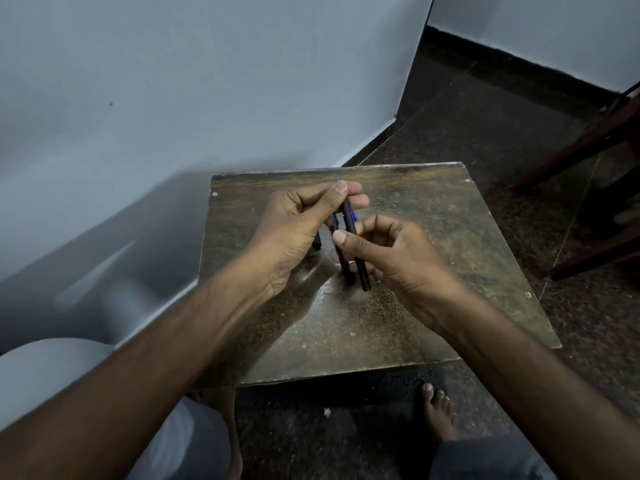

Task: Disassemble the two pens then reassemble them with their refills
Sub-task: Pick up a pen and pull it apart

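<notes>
Two black pens are held above a small worn table (433,237). My left hand (294,223) pinches the top of the longer black pen (356,251) between thumb and fingers, its blue tip poking out above the thumb. A second black pen (341,258) hangs beside it, with blue showing near its upper part. A short black piece (317,242) sticks out below my left palm. My right hand (391,258) grips the middle of the pens, thumb on the near side. Both pens point down toward the table.
The table stands against a pale wall (173,98) on a dark speckled floor (485,116). Dark wooden furniture legs (588,140) stand at the right. My bare foot (438,410) rests under the table's near edge. A pale rounded object (45,372) sits at the lower left.
</notes>
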{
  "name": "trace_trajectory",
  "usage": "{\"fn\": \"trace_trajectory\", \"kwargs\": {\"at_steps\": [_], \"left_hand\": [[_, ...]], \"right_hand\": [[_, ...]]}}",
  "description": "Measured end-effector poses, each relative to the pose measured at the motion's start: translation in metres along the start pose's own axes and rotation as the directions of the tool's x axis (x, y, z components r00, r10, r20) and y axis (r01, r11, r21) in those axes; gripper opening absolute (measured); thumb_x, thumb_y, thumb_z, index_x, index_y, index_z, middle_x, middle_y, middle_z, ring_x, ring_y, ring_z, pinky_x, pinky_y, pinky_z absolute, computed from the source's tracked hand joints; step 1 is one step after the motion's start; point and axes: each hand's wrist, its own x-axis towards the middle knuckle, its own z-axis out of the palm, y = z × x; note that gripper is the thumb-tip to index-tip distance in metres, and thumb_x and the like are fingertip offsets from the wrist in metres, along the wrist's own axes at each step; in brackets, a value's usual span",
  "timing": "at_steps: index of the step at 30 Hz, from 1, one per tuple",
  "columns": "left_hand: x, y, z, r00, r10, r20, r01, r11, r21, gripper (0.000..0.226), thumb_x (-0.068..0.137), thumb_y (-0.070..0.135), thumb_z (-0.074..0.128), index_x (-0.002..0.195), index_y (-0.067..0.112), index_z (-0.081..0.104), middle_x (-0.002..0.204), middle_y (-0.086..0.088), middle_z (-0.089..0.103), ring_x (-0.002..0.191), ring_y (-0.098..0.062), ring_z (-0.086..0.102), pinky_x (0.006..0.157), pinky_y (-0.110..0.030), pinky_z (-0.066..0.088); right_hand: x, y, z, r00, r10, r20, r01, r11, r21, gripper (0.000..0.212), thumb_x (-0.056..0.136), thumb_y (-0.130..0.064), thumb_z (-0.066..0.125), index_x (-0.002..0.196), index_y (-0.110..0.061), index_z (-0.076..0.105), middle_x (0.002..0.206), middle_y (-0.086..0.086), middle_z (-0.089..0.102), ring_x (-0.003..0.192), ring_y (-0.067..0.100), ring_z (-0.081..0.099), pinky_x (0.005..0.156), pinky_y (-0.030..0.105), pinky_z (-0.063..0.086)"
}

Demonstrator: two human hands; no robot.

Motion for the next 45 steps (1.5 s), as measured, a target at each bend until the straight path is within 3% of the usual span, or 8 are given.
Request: {"fn": "trace_trajectory", "kwargs": {"at_steps": [4, 9, 14, 18, 25, 29, 34, 45], "left_hand": [[0.002, -0.001, -0.004, 1.000, 0.010, -0.012, -0.009, 0.999, 0.037, 0.026, 0.107, 0.026, 0.065, 0.122, 0.010, 0.081, 0.109, 0.000, 0.085, 0.064, 0.000, 0.070, 0.061, -0.013, 0.054], [0.000, 0.002, -0.003, 1.000, -0.012, 0.001, 0.012, 0.999, 0.031, 0.026, 0.107, 0.025, 0.064, 0.123, 0.011, 0.080, 0.108, 0.002, 0.086, 0.088, -0.001, 0.080, 0.062, -0.008, 0.054], [0.001, 0.001, -0.003, 1.000, -0.006, -0.009, 0.006, 1.000, 0.006, 0.026, 0.107, 0.023, 0.065, 0.122, 0.009, 0.080, 0.108, -0.001, 0.085, 0.063, -0.001, 0.071, 0.055, -0.012, 0.053], [0.000, 0.001, -0.002, 1.000, -0.001, -0.012, 0.002, 1.000, 0.027, 0.025, 0.107, 0.023, 0.064, 0.122, 0.011, 0.080, 0.105, 0.002, 0.086, 0.079, 0.005, 0.076, 0.060, -0.005, 0.051], [0.004, -0.001, -0.005, 1.000, -0.020, -0.011, 0.020, 1.000, -0.007, 0.027, 0.105, 0.027, 0.068, 0.121, 0.009, 0.081, 0.111, -0.003, 0.085, 0.071, -0.001, 0.075, 0.066, -0.017, 0.057], [0.005, -0.001, -0.005, 0.996, -0.052, -0.070, 0.050, 0.998, -0.029, 0.030, 0.096, 0.030, 0.078, 0.113, 0.005, 0.083, 0.101, -0.005, 0.086, 0.080, -0.008, 0.080, 0.058, -0.016, 0.056], [0.012, -0.002, -0.013, 0.972, -0.020, -0.236, 0.040, 0.996, 0.079, 0.027, 0.084, 0.042, 0.088, 0.084, 0.017, 0.077, 0.089, 0.002, 0.081, 0.061, 0.004, 0.066, 0.052, -0.011, 0.047], [0.033, 0.013, -0.053, 0.926, 0.052, -0.374, 0.005, 0.989, 0.151, 0.027, 0.089, 0.049, 0.085, 0.090, 0.022, 0.081, 0.093, 0.003, 0.078, 0.066, -0.007, 0.053, 0.047, -0.017, 0.041]], "right_hand": [[-0.001, -0.003, 0.002, 0.998, 0.045, 0.049, -0.050, 0.993, 0.108, 0.028, 0.108, -0.026, 0.061, 0.116, -0.005, 0.078, 0.096, 0.006, 0.080, 0.083, 0.012, 0.072, 0.081, 0.029, 0.058], [0.000, -0.003, 0.002, 0.998, 0.056, -0.010, -0.055, 0.996, 0.071, 0.024, 0.088, -0.025, 0.082, 0.104, -0.010, 0.072, 0.090, 0.005, 0.078, 0.082, 0.017, 0.073, 0.086, 0.042, 0.057], [0.000, -0.003, 0.004, 0.997, 0.071, 0.025, -0.073, 0.988, 0.133, 0.026, 0.108, -0.023, 0.062, 0.116, -0.003, 0.077, 0.096, 0.006, 0.079, 0.082, 0.013, 0.071, 0.081, 0.031, 0.057], [0.001, -0.002, 0.002, 0.999, 0.047, -0.027, -0.044, 0.994, 0.100, 0.013, 0.098, -0.019, 0.076, 0.105, -0.009, 0.072, 0.091, 0.006, 0.076, 0.079, 0.016, 0.070, 0.085, 0.040, 0.054], [0.000, -0.004, 0.004, 0.994, 0.093, 0.058, -0.101, 0.983, 0.154, 0.025, 0.108, -0.023, 0.062, 0.110, -0.004, 0.079, 0.088, 0.005, 0.077, 0.073, 0.012, 0.068, 0.070, 0.023, 0.057], [-0.001, -0.005, 0.003, 0.999, 0.034, 0.030, -0.035, 0.999, 0.029, 0.008, 0.098, -0.020, 0.076, 0.096, -0.012, 0.076, 0.084, 0.002, 0.076, 0.073, 0.011, 0.067, 0.069, 0.026, 0.055], [-0.004, 0.000, 0.002, 0.997, -0.073, -0.039, 0.058, 0.953, -0.297, 0.026, 0.081, -0.028, 0.094, 0.088, -0.017, 0.072, 0.080, 0.001, 0.071, 0.070, 0.012, 0.063, 0.067, 0.029, 0.052], [-0.001, 0.006, -0.005, 0.995, -0.080, -0.053, 0.056, 0.931, -0.360, 0.029, 0.078, -0.041, 0.094, 0.086, -0.022, 0.073, 0.083, 0.001, 0.076, 0.073, 0.019, 0.071, 0.068, 0.036, 0.053]]}}
